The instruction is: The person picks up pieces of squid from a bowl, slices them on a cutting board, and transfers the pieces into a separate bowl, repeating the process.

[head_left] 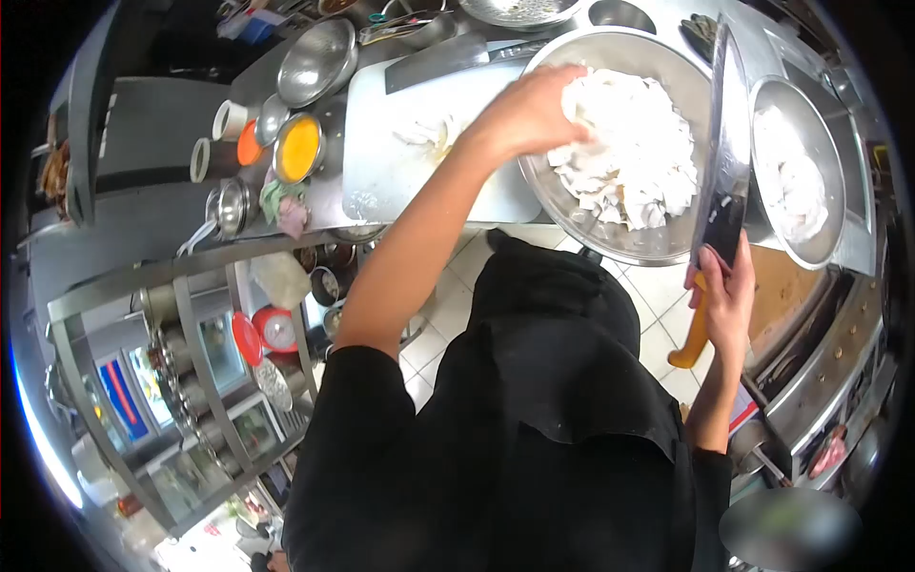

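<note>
A large steel bowl (610, 250) holds a heap of thin white sliced pieces (634, 143); their exact kind I cannot make out. My left hand (538, 112) reaches over the bowl's left rim and touches the heap, thumb and fingers apart. Some of its fingertips are hidden. My right hand (726, 286) is closed round the yellow handle of a large knife (724, 143). Its broad blade points away from me, upright along the bowl's right side. A white cutting board (381, 186) lies left of the bowl, with a few white scraps (429, 133) on it.
A second knife, a cleaver (434, 65), lies at the board's far edge. Right of the bowl stands a steel colander-like bowl (827, 243) with more white pieces. A cup of orange-yellow liquid (300, 148), a cloth (286, 205) and an empty-looking steel bowl (315, 62) stand left.
</note>
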